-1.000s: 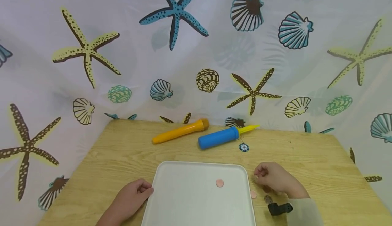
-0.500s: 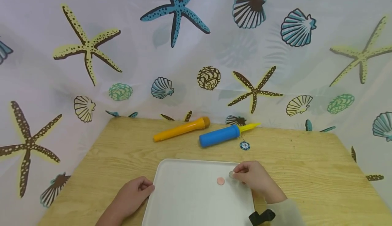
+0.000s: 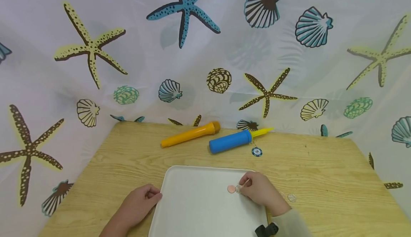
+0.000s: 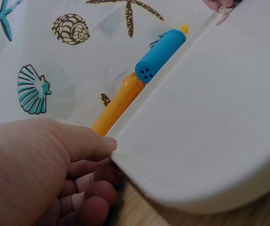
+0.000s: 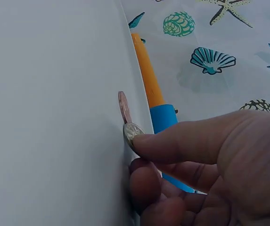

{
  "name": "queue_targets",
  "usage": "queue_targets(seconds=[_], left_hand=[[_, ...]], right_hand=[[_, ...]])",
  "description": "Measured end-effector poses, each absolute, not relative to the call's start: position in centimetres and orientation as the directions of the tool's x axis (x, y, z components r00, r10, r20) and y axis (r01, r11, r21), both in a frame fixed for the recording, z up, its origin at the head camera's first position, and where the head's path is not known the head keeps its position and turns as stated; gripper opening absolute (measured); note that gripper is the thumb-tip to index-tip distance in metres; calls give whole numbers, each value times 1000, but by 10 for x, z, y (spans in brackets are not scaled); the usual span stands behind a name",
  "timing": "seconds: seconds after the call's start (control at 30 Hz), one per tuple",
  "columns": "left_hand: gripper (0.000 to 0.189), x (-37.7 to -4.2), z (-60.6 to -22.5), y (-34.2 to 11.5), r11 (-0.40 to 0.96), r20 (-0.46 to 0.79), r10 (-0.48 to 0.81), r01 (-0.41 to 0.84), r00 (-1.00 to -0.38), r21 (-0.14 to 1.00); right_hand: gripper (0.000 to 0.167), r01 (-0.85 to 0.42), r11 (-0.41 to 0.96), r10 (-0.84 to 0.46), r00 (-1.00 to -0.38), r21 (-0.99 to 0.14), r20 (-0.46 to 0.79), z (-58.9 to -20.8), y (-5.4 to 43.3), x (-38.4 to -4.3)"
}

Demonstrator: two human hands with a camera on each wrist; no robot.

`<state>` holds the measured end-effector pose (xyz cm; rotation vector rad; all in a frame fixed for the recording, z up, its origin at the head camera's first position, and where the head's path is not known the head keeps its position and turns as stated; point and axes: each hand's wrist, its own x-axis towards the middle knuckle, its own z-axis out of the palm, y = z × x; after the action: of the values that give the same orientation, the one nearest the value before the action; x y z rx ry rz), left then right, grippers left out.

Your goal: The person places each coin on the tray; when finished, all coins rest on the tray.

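Observation:
A shallow white tray (image 3: 192, 208) lies on the wooden table. On it a copper-coloured coin (image 3: 231, 189) lies flat. Just right of that coin, my right hand (image 3: 258, 188) pinches a silver coin (image 5: 133, 133) low over the tray, thumb on its face. The two coins look to be touching or nearly so in the right wrist view. My left hand (image 3: 138, 205) holds the tray's left edge, its thumb (image 4: 94, 143) at the rim and the other fingers curled below.
Another silver coin (image 3: 292, 197) lies on the table right of the tray. Behind the tray are an orange toy microphone (image 3: 189, 135), a blue hand pump (image 3: 229, 142) with a yellow nozzle, and a blue-and-white chip (image 3: 257, 151). A patterned curtain (image 3: 192, 65) closes off the back.
My right hand has moved left from the table onto the tray, carrying the silver coin down beside the copper one. The left hand stays at the tray's edge.

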<state>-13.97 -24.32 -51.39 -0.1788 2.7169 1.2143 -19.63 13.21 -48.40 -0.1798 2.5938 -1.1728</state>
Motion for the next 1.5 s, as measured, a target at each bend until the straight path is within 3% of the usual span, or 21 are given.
queue_targets(seconds=[0.47, 0.87, 1.07, 1.33, 1.5], left_hand=[[20, -139, -510, -241, 667, -197, -42, -175, -979, 724], [18, -141, -515, -242, 684, -173, -28, -145, -985, 715], [17, -141, -515, -244, 678, -179, -32, -153, -983, 719], [16, -139, -511, -243, 664, -182, -42, -163, -982, 729], [14, -139, -512, -242, 667, -188, -45, -170, -981, 725]], right_hand=[[10, -37, 696, -246, -951, -717, -189, -482, 129, -194], [9, -23, 718, -194, -966, -696, -169, -462, 192, -205], [13, -51, 739, -277, -932, -671, -235, -460, 216, -209], [32, -11, 732, -359, -856, -681, -372, -461, 220, -209], [34, -27, 723, -399, -832, -691, -386, -460, 220, -207]])
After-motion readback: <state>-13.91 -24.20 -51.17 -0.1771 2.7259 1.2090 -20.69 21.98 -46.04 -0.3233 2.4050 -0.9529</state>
